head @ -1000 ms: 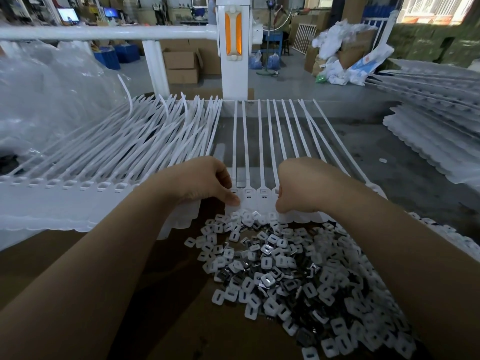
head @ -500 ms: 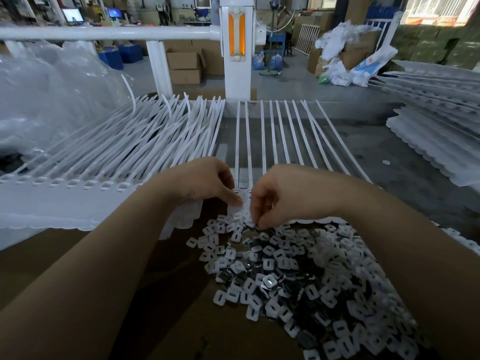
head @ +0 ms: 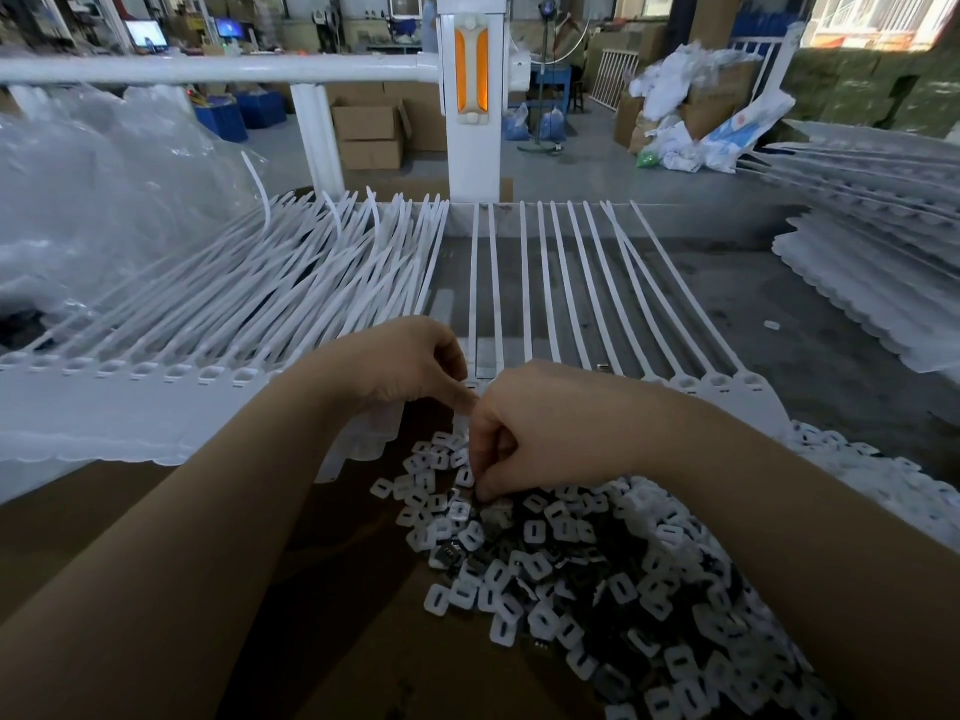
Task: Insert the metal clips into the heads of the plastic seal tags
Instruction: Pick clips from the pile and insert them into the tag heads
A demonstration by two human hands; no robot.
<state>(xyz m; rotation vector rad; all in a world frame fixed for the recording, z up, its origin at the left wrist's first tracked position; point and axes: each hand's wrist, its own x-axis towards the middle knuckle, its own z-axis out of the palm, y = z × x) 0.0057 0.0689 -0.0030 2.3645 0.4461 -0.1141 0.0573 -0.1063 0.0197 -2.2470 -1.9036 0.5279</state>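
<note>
A row of white plastic seal tags (head: 525,283) lies flat ahead of me, straps pointing away and heads (head: 717,381) toward me. A heap of small metal clips and white slotted pieces (head: 571,563) covers the cardboard in front of the heads. My left hand (head: 400,366) has curled fingers and its thumb pinches the near edge of the tag row at one head. My right hand (head: 550,433) reaches down into the top of the heap, fingertips pinched on a grey clip (head: 496,506). The head between my hands is hidden.
A thick stack of seal tags (head: 249,304) fans out at the left over a white strip of heads (head: 130,371). More stacked tags (head: 857,262) lie at the right. A clear plastic bag (head: 104,200) bulges at the far left. A white post (head: 470,122) stands behind.
My right hand has left the tag heads and dropped toward me into the clip heap, where its fingers closed on a clip. My left hand has stayed at the heads.
</note>
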